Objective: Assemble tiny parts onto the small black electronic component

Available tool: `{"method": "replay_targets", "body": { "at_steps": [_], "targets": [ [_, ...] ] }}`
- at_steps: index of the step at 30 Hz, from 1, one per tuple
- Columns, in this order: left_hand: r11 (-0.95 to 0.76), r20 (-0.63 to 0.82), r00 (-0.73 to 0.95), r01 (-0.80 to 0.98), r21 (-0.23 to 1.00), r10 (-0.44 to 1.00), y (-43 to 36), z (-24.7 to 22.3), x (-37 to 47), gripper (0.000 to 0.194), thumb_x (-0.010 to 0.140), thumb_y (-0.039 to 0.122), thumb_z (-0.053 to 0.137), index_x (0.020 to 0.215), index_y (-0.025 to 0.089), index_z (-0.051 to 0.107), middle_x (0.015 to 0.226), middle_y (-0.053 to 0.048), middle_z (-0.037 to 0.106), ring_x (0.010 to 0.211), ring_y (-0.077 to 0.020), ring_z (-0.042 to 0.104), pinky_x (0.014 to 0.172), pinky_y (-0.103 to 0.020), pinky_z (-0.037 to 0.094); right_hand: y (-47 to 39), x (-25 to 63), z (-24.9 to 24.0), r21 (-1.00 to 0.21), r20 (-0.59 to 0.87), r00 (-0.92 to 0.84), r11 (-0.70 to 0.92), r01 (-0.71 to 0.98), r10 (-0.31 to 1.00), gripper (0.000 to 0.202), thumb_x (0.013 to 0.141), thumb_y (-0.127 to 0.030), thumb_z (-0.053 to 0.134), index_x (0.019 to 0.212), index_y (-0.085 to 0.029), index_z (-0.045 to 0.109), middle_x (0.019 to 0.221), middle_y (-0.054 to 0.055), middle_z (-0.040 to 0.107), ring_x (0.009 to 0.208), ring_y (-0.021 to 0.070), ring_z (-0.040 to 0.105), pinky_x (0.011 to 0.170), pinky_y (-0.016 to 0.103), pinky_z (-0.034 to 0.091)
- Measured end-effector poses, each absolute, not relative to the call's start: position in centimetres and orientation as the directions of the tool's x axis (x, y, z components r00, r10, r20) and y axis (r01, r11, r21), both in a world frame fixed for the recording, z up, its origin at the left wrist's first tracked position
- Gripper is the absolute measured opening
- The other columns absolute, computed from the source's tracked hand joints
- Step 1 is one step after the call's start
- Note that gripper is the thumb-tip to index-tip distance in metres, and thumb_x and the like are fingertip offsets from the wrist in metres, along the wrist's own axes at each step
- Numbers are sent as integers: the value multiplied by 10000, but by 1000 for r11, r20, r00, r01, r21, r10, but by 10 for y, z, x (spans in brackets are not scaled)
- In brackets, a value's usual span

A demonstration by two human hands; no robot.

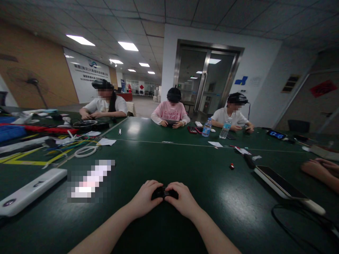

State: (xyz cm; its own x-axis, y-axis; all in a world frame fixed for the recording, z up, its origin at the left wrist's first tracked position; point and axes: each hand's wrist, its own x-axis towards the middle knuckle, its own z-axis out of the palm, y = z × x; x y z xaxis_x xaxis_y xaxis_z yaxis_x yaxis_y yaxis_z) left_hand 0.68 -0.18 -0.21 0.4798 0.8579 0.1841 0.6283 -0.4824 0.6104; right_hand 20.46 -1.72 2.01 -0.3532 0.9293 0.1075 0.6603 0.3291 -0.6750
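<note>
Close in front of me, just over the green tabletop (148, 155), my left hand (145, 197) and my right hand (183, 198) meet around a small black object (164, 192). My left fingers curl over its left end, with the thumb below. On its right end, the thumb and fingers of my right hand pinch in the same way. Most of the object lies hidden inside the fingers, so its kind cannot be made out. Both forearms reach in from the bottom edge.
A long white device (34, 192) lies to the left, beside a pixelated bright item (92, 180). On the right are a phone-like slab (280, 181), black cable (293, 229), a small red item (232, 166) and another person's hands (319, 171). Bottles (207, 127) and several seated people are across the table.
</note>
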Motion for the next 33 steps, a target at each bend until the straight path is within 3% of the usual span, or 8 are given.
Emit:
{"method": "replay_targets", "body": {
  "at_steps": [7,24,33],
  "targets": [
    [-489,187,485,626,607,854,-3,0,8,372,751,268,611,1115,221,552,1107,-59,568,1040,-224,496,912,-356,397,-16,205,17,-678,131,-356,346,649,925,188,744,-280,627,932,-283,622,1068,-8,602,1038,200,518,925,365,356],
    [-459,155,474,635,622,866,-5,3,7,346,744,270,616,1084,236,556,1114,-47,562,1045,-231,490,910,-375,399,-11,226,21,-794,112,-181,198,575,977,225,778,-285,576,1000,-251,596,1033,4,609,998,179,552,892,341,426],
    [-439,123,477,637,634,870,-5,6,6,360,751,283,607,1104,235,552,1134,-49,564,1063,-233,489,929,-386,392,-2,249,24,-837,186,-132,227,498,974,252,755,-314,597,983,-208,606,981,23,644,961,189,579,896,357,423]
  ]
}}
